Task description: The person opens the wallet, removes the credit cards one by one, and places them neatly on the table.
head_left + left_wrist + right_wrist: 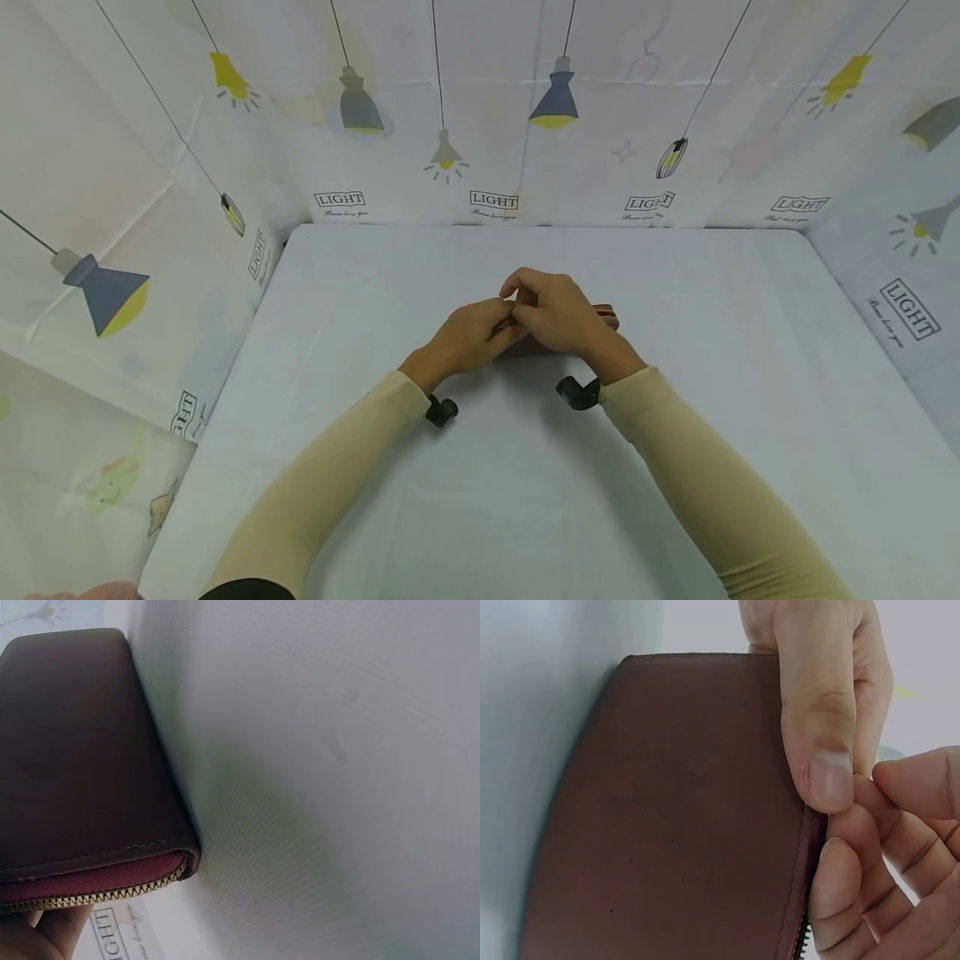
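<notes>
One long, rectangular wallet of brown leather [667, 810] stands on the white, cloth-like tabletop [450, 508], between both hands. Its long axis runs roughly left to right; I read it as set on one long side, a broad face towards the person, with the gold-toothed metal zip [127, 892] along its upper edge and round the left end. The bare left hand [468, 333] is clamped on the upper left corner, its thumb [830, 776] against the near face. The bare right hand [558, 312] has curled fingers pinching at the zip edge close by; the zip pull is hidden from me. To work the zip well, I would have the left hand brace firmly and the right draw along the line of teeth, not outward, lest it snag. Beyond the hands come cream sleeves [337, 467], then a white backdrop printed with hanging lamps [480, 83]
</notes>
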